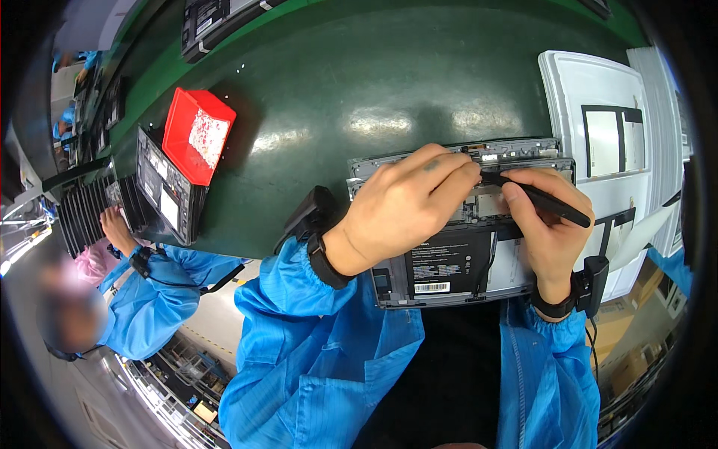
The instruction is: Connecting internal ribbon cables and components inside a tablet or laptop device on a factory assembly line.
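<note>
In front of me lies an opened laptop base (381, 290) with its inner parts bare. A black battery (475, 251) with a printed label fills much of its near half. My right hand (552, 217) grips black tweezers (550, 203), their thin end pointing left at the laptop's far part. From the left, my left hand (411, 202) reaches over the laptop with its fingers bent together. Its fingertips meet near the tweezers' tip, and whatever they pinch is hidden.
A red bin (176, 138) with small white and red bits stands to the left, against a stack of opened laptop bases (161, 187). White trays (557, 82) are at the right. A co-worker's hand (117, 228) is at the far left. Another device (213, 22) lies at the back.
</note>
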The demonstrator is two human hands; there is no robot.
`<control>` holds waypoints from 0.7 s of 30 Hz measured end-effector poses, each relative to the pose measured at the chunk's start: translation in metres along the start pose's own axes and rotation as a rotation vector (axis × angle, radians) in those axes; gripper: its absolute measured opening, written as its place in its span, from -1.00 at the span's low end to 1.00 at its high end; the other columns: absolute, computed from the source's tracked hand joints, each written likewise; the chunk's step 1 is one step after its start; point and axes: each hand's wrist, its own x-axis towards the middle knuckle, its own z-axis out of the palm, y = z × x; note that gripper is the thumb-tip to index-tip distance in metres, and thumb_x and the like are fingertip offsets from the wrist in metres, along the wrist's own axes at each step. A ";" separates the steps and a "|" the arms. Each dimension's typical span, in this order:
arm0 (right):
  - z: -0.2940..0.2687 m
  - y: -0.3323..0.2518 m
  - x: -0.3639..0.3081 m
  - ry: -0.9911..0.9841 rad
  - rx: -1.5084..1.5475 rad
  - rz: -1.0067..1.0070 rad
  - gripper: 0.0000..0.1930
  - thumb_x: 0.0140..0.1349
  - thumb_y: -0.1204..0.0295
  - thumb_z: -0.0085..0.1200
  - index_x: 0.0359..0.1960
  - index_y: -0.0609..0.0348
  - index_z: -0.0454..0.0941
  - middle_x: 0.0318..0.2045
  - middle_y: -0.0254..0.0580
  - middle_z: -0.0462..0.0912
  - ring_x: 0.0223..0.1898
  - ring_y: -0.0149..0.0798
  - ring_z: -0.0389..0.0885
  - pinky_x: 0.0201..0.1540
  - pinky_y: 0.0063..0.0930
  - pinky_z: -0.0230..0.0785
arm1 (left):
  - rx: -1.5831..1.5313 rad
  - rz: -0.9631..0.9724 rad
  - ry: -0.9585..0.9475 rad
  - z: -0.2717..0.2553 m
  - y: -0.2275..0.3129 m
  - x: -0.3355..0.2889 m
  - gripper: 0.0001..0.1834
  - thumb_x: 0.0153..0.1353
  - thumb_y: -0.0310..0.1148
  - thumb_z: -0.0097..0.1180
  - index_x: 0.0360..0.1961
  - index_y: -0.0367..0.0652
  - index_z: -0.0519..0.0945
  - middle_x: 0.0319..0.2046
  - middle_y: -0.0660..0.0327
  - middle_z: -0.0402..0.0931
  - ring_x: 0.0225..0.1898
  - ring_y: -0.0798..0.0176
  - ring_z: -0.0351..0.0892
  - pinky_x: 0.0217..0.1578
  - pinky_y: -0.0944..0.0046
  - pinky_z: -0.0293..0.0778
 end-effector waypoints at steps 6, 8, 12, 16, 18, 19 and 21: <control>-0.001 -0.002 -0.001 -0.010 -0.022 0.000 -0.83 0.15 0.58 0.39 -0.21 0.29 0.76 -0.34 -0.22 0.75 -0.49 -0.57 0.51 -0.51 -0.72 0.23 | 0.015 -0.007 0.003 0.001 0.004 0.000 -0.70 -0.03 -0.62 0.41 -0.20 -0.37 0.68 -0.22 0.02 0.68 -0.26 -0.01 0.71 -0.28 0.16 0.68; -0.001 -0.002 0.001 -0.025 -0.070 -0.043 -0.83 0.15 0.58 0.39 -0.21 0.30 0.76 -0.34 -0.21 0.75 -0.49 -0.55 0.54 -0.49 -0.70 0.27 | 0.019 -0.006 -0.005 0.002 0.003 0.000 -0.70 -0.03 -0.62 0.41 -0.21 -0.37 0.68 -0.22 0.02 0.68 -0.26 -0.01 0.71 -0.28 0.16 0.68; -0.001 -0.004 0.003 -0.047 -0.094 -0.061 -0.83 0.15 0.58 0.40 -0.21 0.30 0.77 -0.35 -0.21 0.75 -0.49 -0.54 0.56 -0.48 -0.69 0.31 | 0.028 -0.028 -0.028 0.000 0.005 0.001 -0.72 -0.04 -0.63 0.40 -0.23 -0.38 0.69 -0.21 0.02 0.69 -0.25 -0.01 0.72 -0.26 0.16 0.69; -0.002 -0.006 0.003 -0.049 -0.072 -0.067 -0.83 0.14 0.60 0.39 -0.21 0.31 0.77 -0.37 -0.21 0.74 -0.49 -0.53 0.56 -0.47 -0.69 0.33 | 0.034 0.008 -0.036 -0.001 0.003 0.002 -0.72 -0.03 -0.63 0.39 -0.23 -0.38 0.69 -0.20 0.01 0.69 -0.23 -0.01 0.72 -0.25 0.17 0.69; -0.004 -0.004 0.004 -0.057 -0.074 -0.093 -0.83 0.13 0.61 0.39 -0.22 0.32 0.77 -0.37 -0.20 0.74 -0.49 -0.54 0.55 -0.48 -0.70 0.31 | 0.017 0.007 -0.017 -0.001 0.002 0.002 -0.71 -0.06 -0.63 0.39 -0.23 -0.37 0.69 -0.18 0.02 0.69 -0.21 0.00 0.73 -0.23 0.17 0.70; -0.006 -0.004 0.002 -0.032 -0.014 -0.033 -0.84 0.14 0.62 0.38 -0.21 0.34 0.76 -0.36 -0.21 0.73 -0.48 -0.55 0.54 -0.47 -0.72 0.29 | 0.020 0.008 -0.015 -0.002 0.001 0.002 -0.71 -0.06 -0.63 0.39 -0.23 -0.37 0.69 -0.18 0.02 0.69 -0.21 0.00 0.73 -0.23 0.17 0.70; -0.008 -0.002 0.000 -0.007 0.047 0.024 -0.84 0.16 0.63 0.37 -0.21 0.35 0.75 -0.35 -0.22 0.72 -0.48 -0.57 0.52 -0.47 -0.73 0.28 | 0.033 0.018 -0.002 -0.006 0.001 0.001 -0.71 -0.06 -0.61 0.39 -0.24 -0.36 0.70 -0.18 0.04 0.70 -0.20 0.01 0.73 -0.22 0.17 0.71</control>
